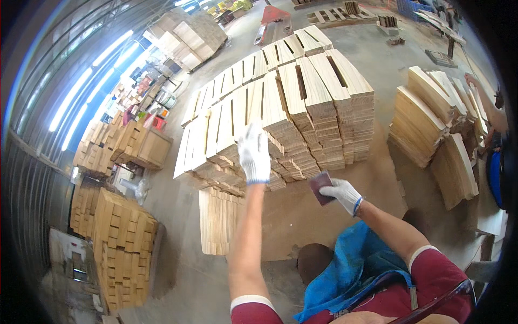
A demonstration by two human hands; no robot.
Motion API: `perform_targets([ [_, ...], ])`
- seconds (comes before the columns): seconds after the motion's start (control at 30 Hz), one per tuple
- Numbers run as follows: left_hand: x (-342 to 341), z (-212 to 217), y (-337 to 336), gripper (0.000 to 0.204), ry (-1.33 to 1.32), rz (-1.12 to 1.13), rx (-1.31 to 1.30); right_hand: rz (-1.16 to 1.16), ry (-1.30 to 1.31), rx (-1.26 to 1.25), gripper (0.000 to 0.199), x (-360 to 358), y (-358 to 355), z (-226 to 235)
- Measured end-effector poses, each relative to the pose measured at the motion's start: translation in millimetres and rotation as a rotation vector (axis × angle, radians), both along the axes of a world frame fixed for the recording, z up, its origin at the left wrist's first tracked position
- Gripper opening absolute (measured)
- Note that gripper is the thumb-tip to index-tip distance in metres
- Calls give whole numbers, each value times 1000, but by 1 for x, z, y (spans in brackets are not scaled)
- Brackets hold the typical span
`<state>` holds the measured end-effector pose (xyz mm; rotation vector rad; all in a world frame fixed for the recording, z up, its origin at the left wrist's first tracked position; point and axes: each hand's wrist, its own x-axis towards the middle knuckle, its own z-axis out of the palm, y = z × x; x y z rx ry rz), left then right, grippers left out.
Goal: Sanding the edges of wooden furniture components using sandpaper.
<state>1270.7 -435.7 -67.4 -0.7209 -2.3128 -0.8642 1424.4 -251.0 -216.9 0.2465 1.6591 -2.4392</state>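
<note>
My left hand (253,155), in a white knit glove, reaches over the near edge of a large stack of pale wooden boards (315,102). Its fingers are stretched out, slightly blurred, with nothing visibly gripped; whether they touch the wood I cannot tell. Closer to my body and further right, my right hand (343,194), gloved too, is closed on a dark red-brown sanding pad (320,188), held off the boards. Long dark gaps run between many boards in the stack. Below its near left side stands a smaller upright bundle of pale boards (215,221).
At the left, brown wood blocks (123,237) are piled high. To the right lean several curved boards (421,124), with another person's arm (492,102) beside them. A red pallet jack (274,15) and a wooden pallet (337,16) lie beyond the stack. A blue apron (350,270) covers my lap.
</note>
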Motion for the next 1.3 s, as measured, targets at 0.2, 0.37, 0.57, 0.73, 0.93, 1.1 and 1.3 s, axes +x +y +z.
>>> perform_targets([
  [0.2, -87, 22, 30, 45, -66, -76, -305, -72, 107, 152, 45, -69, -23, 55],
  [0.37, -95, 1, 44, 48, -77, 65, -583, -257, 210, 115, 42, -113, -36, 69],
  [0.57, -94, 5, 49, 48, -75, 50, -643, -528, 109, -140, 43, -159, -47, 55],
  [0.73, -96, -1, 38, 45, 41, 30, -599, -560, -45, -412, 42, -150, -61, 11],
  [0.93, -95, -3, 50, 45, -22, 35, -657, -455, 55, -78, 41, -116, -44, -16],
  [1.1, -103, 5, 37, 46, 29, -11, -651, -407, 159, 78, 44, -153, -54, 79],
  [1.3, -105, 11, 34, 52, -212, -54, -604, -491, -125, -295, 38, -164, -66, -62],
])
